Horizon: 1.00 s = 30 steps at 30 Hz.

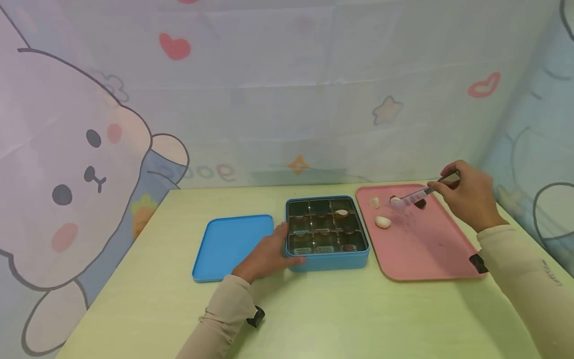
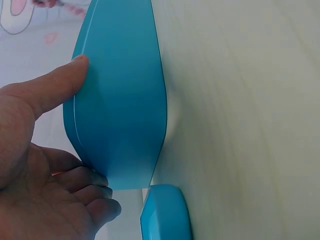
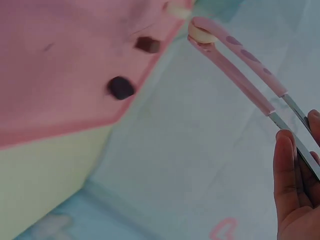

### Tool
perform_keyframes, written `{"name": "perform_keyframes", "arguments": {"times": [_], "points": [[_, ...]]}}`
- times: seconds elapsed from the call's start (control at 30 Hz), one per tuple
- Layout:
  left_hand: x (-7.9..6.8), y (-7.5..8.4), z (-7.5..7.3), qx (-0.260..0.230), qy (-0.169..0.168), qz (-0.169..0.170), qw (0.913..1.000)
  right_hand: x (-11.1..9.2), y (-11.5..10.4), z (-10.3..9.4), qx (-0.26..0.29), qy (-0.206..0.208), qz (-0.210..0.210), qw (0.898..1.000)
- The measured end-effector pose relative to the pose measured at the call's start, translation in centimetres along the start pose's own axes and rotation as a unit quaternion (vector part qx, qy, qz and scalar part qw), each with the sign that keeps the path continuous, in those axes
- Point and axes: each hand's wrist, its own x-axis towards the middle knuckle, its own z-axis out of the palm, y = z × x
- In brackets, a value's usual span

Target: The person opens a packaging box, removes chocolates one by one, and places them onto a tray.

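My right hand [image 1: 468, 197] grips small tongs [image 3: 245, 82] with pink, spotted arms and metal handles. Between the tong tips is a cream-white rounded piece [image 3: 201, 35], held above the pink tray [image 1: 417, 262]. My left hand [image 1: 269, 254] holds the near left corner of a blue box [image 1: 332, 263], thumb on its front wall and fingers around the left side. A dark divided insert fills the box. One white piece [image 1: 341, 213] sits in its back right compartment, and something reddish-brown [image 1: 349, 247] shows in the front right one.
On the tray lie cream-white pieces [image 1: 383, 222] and dark brown pieces [image 3: 121, 88]. A flat blue lid [image 1: 235, 247] rests on the table left of the box. Behind the table hangs a printed cloth [image 1: 269, 99].
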Motion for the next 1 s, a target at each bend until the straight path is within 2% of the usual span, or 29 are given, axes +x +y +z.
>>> {"name": "perform_keyframes", "arguments": {"times": [0.13,0.23,0.37,0.53,1.0], "points": [[0.0,-0.1,0.0,0.000,0.001,-0.002,1.0000,-0.9,2.3,0.2,-0.017,-0.009,0.019,1.000],[0.0,-0.1,-0.1,-0.001,0.003,0.002,1.0000,-1.4,3.1,0.6,-0.027,-0.018,0.024,0.999],[0.1,-0.1,-0.1,0.001,0.005,0.007,1.0000,-1.6,3.5,1.1,-0.044,-0.029,0.026,0.998],[0.0,-0.1,-0.1,-0.001,-0.006,-0.006,1.0000,-1.6,3.6,1.4,-0.060,-0.027,0.016,0.998],[-0.1,-0.1,-0.1,-0.006,-0.007,-0.005,0.9999,-1.6,4.2,0.4,-0.053,-0.041,0.018,0.998]]}}
